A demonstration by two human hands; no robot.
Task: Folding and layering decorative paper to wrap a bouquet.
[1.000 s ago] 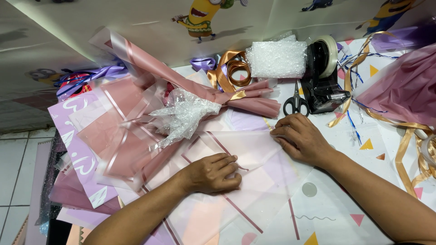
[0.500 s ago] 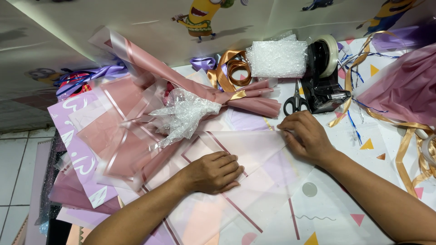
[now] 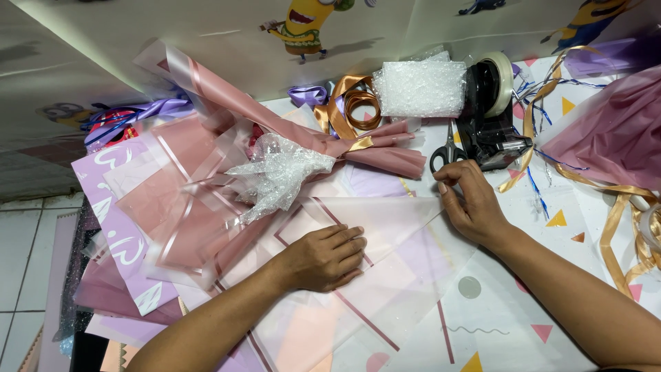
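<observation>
Your left hand point(image 3: 323, 256) pressed flat and open on the translucent pink wrapping sheet point(image 3: 385, 220); your right hand point(image 3: 470, 200) pinched its corner — tugging harder risked tearing it.

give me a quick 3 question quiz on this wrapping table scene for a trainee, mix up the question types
1. True or false: the left hand lies flat on the translucent wrapping sheet.
2. Multiple choice: what lies just beyond the right hand? A) a stapler B) black-handled scissors C) a glue gun
3. Fill in: the black tape dispenser stands to the right of a pad of ____ wrap.

Key:
1. True. The palm is down, pressing the sheet.
2. B. The scissors lie beside the dispenser, while the right hand pinches the sheet's edge.
3. Bubble. A coil of gold ribbon lies on the pad's other side.
</observation>
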